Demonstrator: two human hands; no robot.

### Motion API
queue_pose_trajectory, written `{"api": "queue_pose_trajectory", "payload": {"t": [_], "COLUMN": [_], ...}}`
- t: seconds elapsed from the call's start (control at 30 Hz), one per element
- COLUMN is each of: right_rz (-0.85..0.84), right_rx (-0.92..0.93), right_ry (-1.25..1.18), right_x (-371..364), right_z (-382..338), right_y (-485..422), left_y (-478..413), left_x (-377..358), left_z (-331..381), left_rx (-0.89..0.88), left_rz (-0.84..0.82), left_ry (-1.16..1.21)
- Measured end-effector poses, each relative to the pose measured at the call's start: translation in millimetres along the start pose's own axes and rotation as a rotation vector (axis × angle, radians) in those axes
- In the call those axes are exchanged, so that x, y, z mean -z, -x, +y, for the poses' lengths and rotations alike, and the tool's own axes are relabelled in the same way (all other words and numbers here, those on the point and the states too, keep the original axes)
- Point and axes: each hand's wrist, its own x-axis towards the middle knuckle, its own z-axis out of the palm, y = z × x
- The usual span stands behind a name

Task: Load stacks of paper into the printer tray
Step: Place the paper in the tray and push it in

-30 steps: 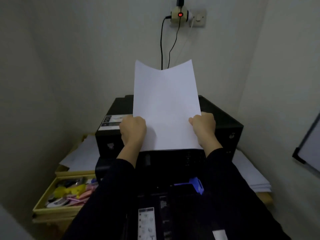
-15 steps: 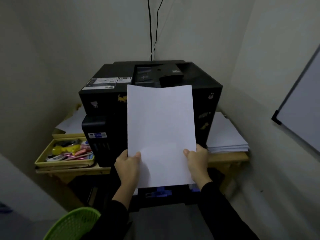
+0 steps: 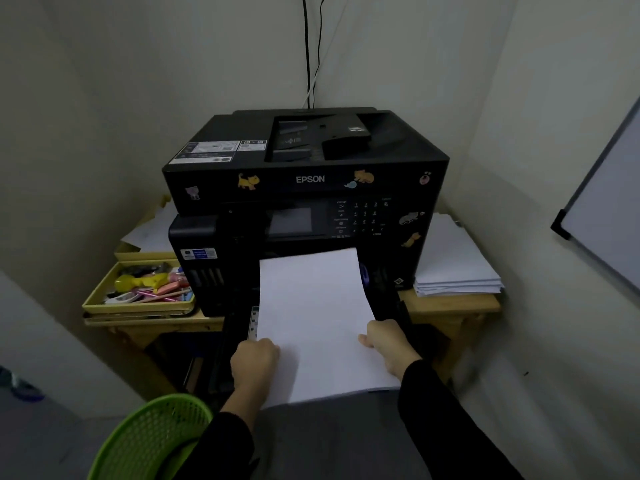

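A black Epson printer (image 3: 304,188) sits on a wooden table (image 3: 450,304) in the corner of a room, with cat stickers across its front. Its paper tray (image 3: 398,313) is pulled out toward the person at the bottom front, and a stack of white paper (image 3: 315,323) lies tilted over it, the far edge reaching the mouth of the printer below the control panel and the near edge hanging past the front of the table.

The left hand (image 3: 254,362) grips the near left side of the stack with the fingers curled closed around its edge. The right hand (image 3: 389,341) holds the right edge, thumb on top of the sheets and fingers wrapped underneath, so both grips are closed on the paper. Both arms wear dark sleeves.

On the table to the right of the printer rests another pile of white sheets (image 3: 453,268), just beside the printer's side. To the left is a yellow box (image 3: 104,303) filled with pens and small coloured items, with loose sheets (image 3: 152,230) behind it against the wall. A green mesh basket (image 3: 149,434) stands on the floor at the lower left, near the left sleeve. 2 dark cables (image 3: 306,50) run down the wall behind the printer. The corner of a whiteboard (image 3: 602,216) shows on the right wall.
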Motion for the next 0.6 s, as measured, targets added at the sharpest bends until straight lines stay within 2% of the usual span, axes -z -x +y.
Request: {"api": "queue_pose_trajectory", "payload": {"t": [0.27,0.37,0.47,0.6], "right_rz": [-0.045,-0.039,-0.04,-0.009], "right_rx": [-0.073,-0.064,-0.051,-0.044], "right_ry": [0.068,0.051,0.011,-0.017], "right_x": [1,4,2,-1], "right_z": [-3,0,2,1], "right_y": [-1,-2,-4,-7], "left_y": [-14,-16,-17,-21], "left_x": [3,5,5,2], "left_z": [4,9,10,10], "left_rx": [-0.09,-0.069,-0.142,-0.064], "left_rz": [-0.117,-0.131,-0.138,-0.147], "left_ry": [-0.295,-0.281,-0.393,-0.281]}}
